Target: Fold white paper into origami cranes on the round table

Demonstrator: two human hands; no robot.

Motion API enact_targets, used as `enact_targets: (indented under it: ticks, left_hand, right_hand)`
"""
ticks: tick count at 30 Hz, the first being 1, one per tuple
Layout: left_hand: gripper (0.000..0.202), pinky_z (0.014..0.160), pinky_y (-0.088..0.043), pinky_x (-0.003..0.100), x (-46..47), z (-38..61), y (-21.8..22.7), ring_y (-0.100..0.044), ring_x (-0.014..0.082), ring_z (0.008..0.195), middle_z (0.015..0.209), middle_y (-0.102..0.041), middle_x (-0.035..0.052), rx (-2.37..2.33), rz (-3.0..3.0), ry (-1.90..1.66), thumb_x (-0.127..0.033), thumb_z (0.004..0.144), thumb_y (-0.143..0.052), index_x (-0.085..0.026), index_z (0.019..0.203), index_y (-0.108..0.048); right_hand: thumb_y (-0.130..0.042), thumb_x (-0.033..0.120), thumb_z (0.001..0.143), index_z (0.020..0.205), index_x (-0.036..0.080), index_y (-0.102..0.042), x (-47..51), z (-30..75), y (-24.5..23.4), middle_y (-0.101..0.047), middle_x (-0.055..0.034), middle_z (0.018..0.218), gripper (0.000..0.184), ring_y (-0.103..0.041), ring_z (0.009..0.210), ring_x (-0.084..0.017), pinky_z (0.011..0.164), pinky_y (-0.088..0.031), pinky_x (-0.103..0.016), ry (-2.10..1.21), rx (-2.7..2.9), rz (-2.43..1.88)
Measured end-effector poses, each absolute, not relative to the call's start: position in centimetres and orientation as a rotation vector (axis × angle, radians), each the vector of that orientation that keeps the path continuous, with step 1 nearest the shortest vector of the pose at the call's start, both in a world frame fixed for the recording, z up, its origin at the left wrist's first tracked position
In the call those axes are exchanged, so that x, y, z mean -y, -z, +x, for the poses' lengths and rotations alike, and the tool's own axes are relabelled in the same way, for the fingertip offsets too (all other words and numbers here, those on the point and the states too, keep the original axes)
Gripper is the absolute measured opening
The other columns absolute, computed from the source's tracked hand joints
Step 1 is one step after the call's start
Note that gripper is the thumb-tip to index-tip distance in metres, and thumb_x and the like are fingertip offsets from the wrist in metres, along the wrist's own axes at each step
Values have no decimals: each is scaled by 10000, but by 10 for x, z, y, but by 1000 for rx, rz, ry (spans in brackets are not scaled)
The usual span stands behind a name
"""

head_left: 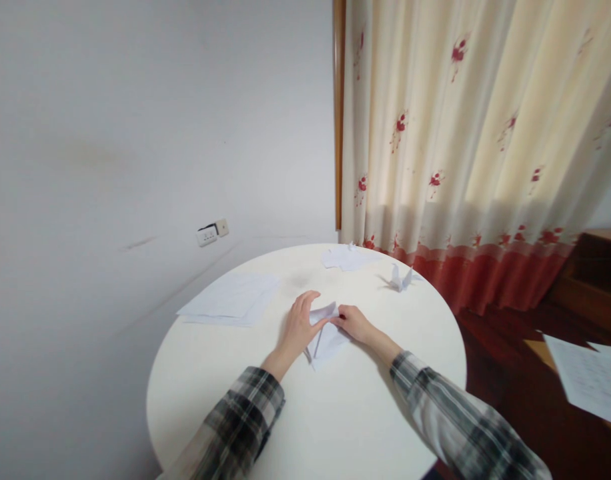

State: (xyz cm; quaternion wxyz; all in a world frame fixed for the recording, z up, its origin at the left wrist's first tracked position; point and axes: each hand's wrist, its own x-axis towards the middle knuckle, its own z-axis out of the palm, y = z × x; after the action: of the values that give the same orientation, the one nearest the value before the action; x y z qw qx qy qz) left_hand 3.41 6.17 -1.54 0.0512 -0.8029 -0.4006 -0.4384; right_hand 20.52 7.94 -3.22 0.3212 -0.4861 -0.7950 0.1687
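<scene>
A partly folded sheet of white paper [330,341] lies on the round white table [305,413], with a flap standing up at its far end. My left hand [299,325] is at the paper's left side, fingers apart from the thumb and curved beyond the flap. Its thumb touches the paper near the raised fold. On the other side, my right hand [354,321] is closed, pinching the paper's upper right edge between thumb and fingers. The fingertips of that hand are partly hidden.
Loose white sheets [230,297] lie at the table's left edge. Another piece of paper [348,258] sits at the far edge, and a folded paper crane [400,279] stands at the far right. Beyond are a wall socket [207,235], a flowered curtain [445,133] and printed sheets [588,377].
</scene>
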Motion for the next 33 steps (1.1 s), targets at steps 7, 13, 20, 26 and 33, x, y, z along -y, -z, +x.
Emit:
enact_targets:
  ticks: [7,13,20,26,33]
  left_hand:
    - [222,824,-431,317,-61,33,18,-570,170,884,922,-635,21,1293,-2649,1108,-251,730,-608,-204,943,-568]
    - [114,725,-445,255,-58,30,14,-580,149,787,811,-644,16,1303,-2683,1038,-122,746,-535,-189,793,-615]
    - [107,704,-442,259,-57,33,12,-577,152,753,778,-644,19,1371,-2600,1080,-137,755,-524,-186,762,-618]
    - [93,707,-434,255,-61,32,17,-571,148,756,771,-637,15,1370,-2556,1143,-212,783,-522,-191,764,-610]
    - [177,690,-434,256,-61,34,16,-562,147,722,733,-624,18,1375,-2476,1133,-306,809,-501,-182,727,-597]
  right_hand:
    - [-537,158,774,656,148,-636,-74,205,28,-575,-8,659,154,-487,633,-99,622,-348,-191,-334,2212,-1172]
    - [-527,215,806,726,168,-661,-71,204,30,-586,-4,677,163,-511,653,-98,644,-362,-187,-367,2236,-1022]
    - [-490,251,842,796,175,-660,-71,203,27,-588,-15,721,191,-520,695,-106,666,-373,-198,-357,2205,-1021]
    - [-452,213,859,892,177,-635,-74,204,29,-605,-39,813,189,-527,789,-126,734,-384,-229,-325,2169,-1026]
    - [-374,258,896,791,163,-595,-74,203,28,-575,-28,765,262,-502,753,-124,731,-376,-234,-298,2179,-1067]
